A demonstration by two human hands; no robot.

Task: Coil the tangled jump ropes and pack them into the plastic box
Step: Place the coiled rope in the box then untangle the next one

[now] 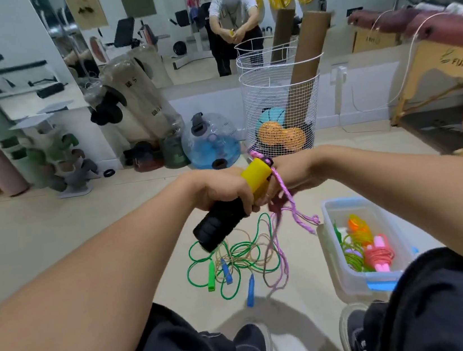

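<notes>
My left hand (220,190) grips the handle (228,208), my right hand (292,176) pinches the pink rope (283,189), whose tail may snag the green rope (234,251) at lower centre.

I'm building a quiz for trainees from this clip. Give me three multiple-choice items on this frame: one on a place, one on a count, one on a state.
1. Where is the plastic box?
A. on the floor by the person's right leg
B. on a shelf
C. inside the wire basket

2. How many blue handles lie on the floor?
A. none
B. two
C. five

3. The left hand is
A. flat on the floor
B. hanging idle
C. gripping the yellow-and-black handle

Answers: 1 A, the box sits on the floor at lower right. 2 B, one beside the green handle, another nearer the shoes. 3 C, fingers wrap it.
</notes>
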